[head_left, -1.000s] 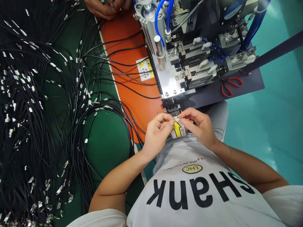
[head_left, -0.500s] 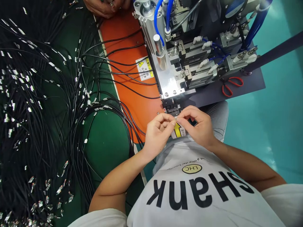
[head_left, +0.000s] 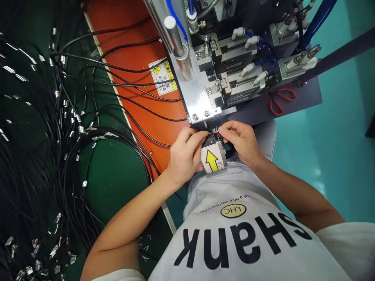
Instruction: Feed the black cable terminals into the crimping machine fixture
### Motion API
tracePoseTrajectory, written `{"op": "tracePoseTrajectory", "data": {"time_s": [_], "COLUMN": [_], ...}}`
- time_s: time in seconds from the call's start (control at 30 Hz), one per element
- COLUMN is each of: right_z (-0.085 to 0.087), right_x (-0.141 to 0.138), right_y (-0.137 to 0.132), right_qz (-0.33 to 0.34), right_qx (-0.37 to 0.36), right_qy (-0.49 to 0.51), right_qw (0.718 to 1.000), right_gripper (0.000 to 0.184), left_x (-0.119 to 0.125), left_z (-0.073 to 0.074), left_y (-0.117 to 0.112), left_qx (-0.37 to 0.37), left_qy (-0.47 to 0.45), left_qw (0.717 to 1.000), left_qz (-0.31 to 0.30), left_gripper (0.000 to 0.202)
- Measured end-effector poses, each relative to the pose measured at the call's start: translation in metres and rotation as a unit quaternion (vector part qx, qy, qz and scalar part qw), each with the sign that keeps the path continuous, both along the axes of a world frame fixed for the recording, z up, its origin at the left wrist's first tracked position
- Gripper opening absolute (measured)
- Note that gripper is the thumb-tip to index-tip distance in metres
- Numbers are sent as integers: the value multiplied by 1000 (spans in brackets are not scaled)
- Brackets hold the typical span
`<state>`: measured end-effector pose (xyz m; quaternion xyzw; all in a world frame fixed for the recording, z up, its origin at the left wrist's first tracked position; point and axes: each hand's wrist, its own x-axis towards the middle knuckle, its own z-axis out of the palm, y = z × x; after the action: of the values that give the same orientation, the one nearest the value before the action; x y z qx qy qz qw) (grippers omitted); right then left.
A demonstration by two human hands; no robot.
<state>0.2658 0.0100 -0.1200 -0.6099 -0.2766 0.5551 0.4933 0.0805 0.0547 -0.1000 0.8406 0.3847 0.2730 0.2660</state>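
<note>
My left hand (head_left: 184,156) and my right hand (head_left: 242,141) meet at the front mouth of the metal machine (head_left: 202,91). Both are closed in a pinch. Between their fingertips shows a small wire end (head_left: 218,133) with red and blue strands, held at the black fixture just under the machine's plate. Directly below the fingers sits a white block with a yellow arrow (head_left: 212,160), touching my left thumb side. My forearms reach in from the bottom over my white shirt.
An orange mat (head_left: 137,117) crossed by black cables lies left of the machine. Several black cables with metal ends (head_left: 73,128) pile on the green table (head_left: 120,179). Red-handled scissors (head_left: 280,100) rest on the dark base plate at right. The floor is teal.
Both hands moved forward from above the arrow block to the machine's mouth, still pinched together. The arrow block now shows fully. The other person's hands at the top left have left the view.
</note>
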Motion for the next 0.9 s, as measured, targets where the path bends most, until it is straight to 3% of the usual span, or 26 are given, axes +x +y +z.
{"op": "tracePoseTrajectory", "data": {"time_s": [0.9], "right_z": [-8], "right_x": [2], "right_y": [6], "right_qz": [13], "right_qx": [-11], "right_qy": [20], "right_qw": [1000], "right_gripper": [26], "left_x": [0], "left_z": [-5], "left_y": [2], "left_qx": [-5], "left_qy": [6], "left_qw": [1000], "left_qz": [6], "left_gripper": [24]}}
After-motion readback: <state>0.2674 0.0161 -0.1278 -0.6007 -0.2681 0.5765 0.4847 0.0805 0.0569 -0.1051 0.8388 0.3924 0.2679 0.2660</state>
